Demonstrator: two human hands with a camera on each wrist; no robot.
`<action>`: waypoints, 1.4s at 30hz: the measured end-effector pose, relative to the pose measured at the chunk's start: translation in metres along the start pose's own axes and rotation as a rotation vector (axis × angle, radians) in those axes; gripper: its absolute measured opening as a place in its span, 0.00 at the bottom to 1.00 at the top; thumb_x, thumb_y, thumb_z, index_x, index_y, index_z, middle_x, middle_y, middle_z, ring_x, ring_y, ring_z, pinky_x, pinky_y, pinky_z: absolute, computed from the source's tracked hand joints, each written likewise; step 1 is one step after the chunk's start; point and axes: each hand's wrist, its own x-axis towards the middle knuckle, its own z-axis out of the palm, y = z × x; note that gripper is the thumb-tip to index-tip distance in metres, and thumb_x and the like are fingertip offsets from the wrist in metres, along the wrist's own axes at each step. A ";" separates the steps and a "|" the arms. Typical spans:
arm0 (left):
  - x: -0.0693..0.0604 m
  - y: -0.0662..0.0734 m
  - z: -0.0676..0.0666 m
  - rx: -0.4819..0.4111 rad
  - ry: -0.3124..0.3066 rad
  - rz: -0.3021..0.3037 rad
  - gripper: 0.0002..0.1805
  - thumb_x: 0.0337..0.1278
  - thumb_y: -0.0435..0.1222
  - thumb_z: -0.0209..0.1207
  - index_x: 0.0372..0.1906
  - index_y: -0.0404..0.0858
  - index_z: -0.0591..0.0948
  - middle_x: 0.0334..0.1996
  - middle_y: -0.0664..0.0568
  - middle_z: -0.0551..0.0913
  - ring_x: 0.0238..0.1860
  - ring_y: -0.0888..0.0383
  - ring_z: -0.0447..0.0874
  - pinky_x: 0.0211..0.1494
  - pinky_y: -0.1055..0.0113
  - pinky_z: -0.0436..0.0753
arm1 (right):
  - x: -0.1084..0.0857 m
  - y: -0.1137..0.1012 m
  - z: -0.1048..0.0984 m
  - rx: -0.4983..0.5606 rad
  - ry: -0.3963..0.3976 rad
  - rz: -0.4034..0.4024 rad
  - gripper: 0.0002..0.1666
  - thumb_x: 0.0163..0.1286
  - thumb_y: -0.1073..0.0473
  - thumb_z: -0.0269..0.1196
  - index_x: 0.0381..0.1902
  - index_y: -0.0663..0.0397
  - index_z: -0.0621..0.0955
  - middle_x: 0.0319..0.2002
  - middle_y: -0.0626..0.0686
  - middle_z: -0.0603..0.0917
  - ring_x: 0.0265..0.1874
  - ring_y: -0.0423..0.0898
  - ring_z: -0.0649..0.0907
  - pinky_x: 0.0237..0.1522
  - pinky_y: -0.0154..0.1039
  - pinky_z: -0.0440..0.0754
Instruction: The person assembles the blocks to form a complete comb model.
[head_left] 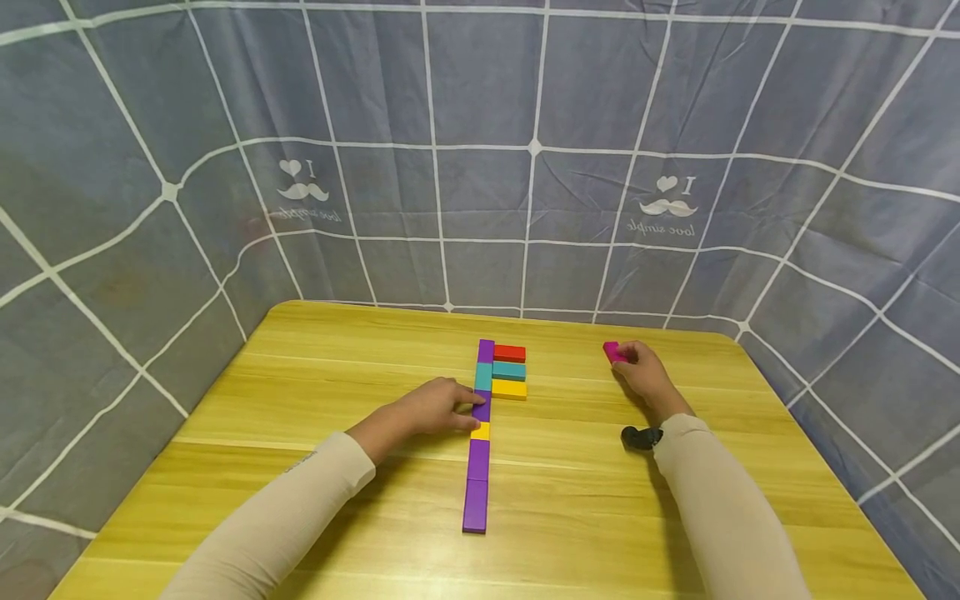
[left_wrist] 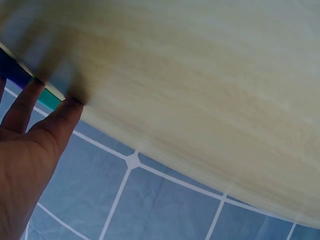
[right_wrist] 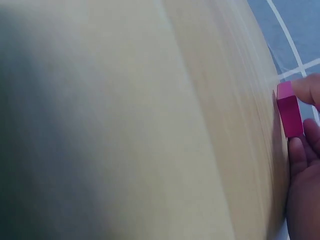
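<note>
A straight column of flat blocks runs toward me on the table, with purple blocks (head_left: 478, 461), a teal block (head_left: 483, 377) and a yellow block (head_left: 481, 432). My left hand (head_left: 429, 406) reaches in from the left, its extended fingers touching the column's middle near the purple and yellow pieces. In the left wrist view, fingertips (left_wrist: 75, 102) meet the table beside a green-teal block (left_wrist: 49, 99). At the far right, my right hand (head_left: 647, 375) pinches a magenta block (head_left: 613, 352) between thumb and fingers. The right wrist view shows that magenta block (right_wrist: 290, 112) standing close to the tabletop.
Beside the column's far end on its right lie a red block (head_left: 510, 353), a teal block (head_left: 509, 371) and a yellow block (head_left: 509, 390). A dark band (head_left: 641, 437) is on my right wrist. Grey grid-patterned curtain (head_left: 480, 192) surrounds the wooden table (head_left: 300, 500).
</note>
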 end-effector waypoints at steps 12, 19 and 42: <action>0.000 0.000 0.000 -0.019 -0.001 -0.010 0.25 0.63 0.47 0.65 0.63 0.44 0.81 0.63 0.49 0.79 0.59 0.50 0.76 0.63 0.57 0.73 | -0.002 0.002 -0.003 -0.120 0.009 0.024 0.33 0.71 0.60 0.62 0.67 0.74 0.68 0.56 0.72 0.75 0.52 0.64 0.75 0.56 0.55 0.74; 0.000 0.000 0.000 -0.014 -0.002 -0.004 0.25 0.63 0.47 0.65 0.63 0.44 0.81 0.63 0.49 0.79 0.58 0.50 0.77 0.64 0.57 0.73 | -0.003 0.004 -0.003 -0.124 -0.020 0.035 0.30 0.71 0.62 0.59 0.66 0.71 0.70 0.56 0.71 0.76 0.51 0.63 0.76 0.56 0.55 0.74; -0.002 0.000 0.000 -0.027 0.003 0.016 0.25 0.63 0.46 0.65 0.63 0.42 0.81 0.62 0.48 0.79 0.55 0.51 0.77 0.62 0.56 0.74 | -0.008 0.006 -0.005 -0.115 -0.068 0.032 0.25 0.76 0.60 0.56 0.66 0.67 0.72 0.55 0.70 0.76 0.50 0.62 0.75 0.58 0.57 0.72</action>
